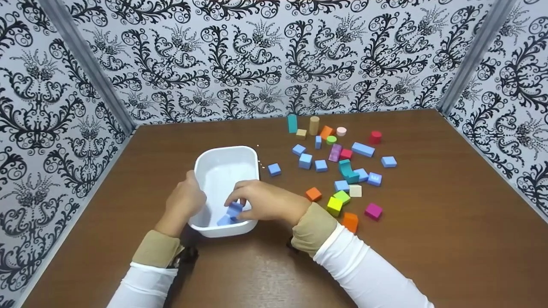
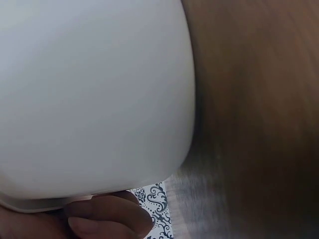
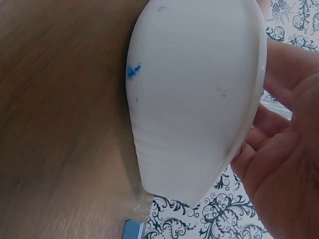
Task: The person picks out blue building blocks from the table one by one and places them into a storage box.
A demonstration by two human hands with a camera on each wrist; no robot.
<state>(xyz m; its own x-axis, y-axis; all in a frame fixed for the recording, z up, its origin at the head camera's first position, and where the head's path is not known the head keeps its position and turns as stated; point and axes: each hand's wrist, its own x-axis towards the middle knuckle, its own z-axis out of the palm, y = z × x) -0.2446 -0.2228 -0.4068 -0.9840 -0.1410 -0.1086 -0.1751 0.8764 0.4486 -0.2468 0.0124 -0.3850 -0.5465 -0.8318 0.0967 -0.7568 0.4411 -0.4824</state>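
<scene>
A white plastic tub (image 1: 227, 171) stands on the brown table, with a few blue blocks (image 1: 224, 220) at its near end. My left hand (image 1: 185, 200) grips the tub's left rim, its fingers curled there in the left wrist view. Over the near right rim reaches my right hand (image 1: 272, 199), with a blue block (image 1: 234, 209) between thumb and fingers, low inside the tub. From the right wrist, the tub's outer wall (image 3: 194, 99) hides the fingertips and the block.
Many loose blocks lie to the right of the tub. The nearest is a blue block (image 1: 274, 169); an orange block (image 1: 350, 222) lies beside the right sleeve. A wooden cylinder (image 1: 314, 125) stands at the back. Patterned panels (image 1: 274, 55) border the table.
</scene>
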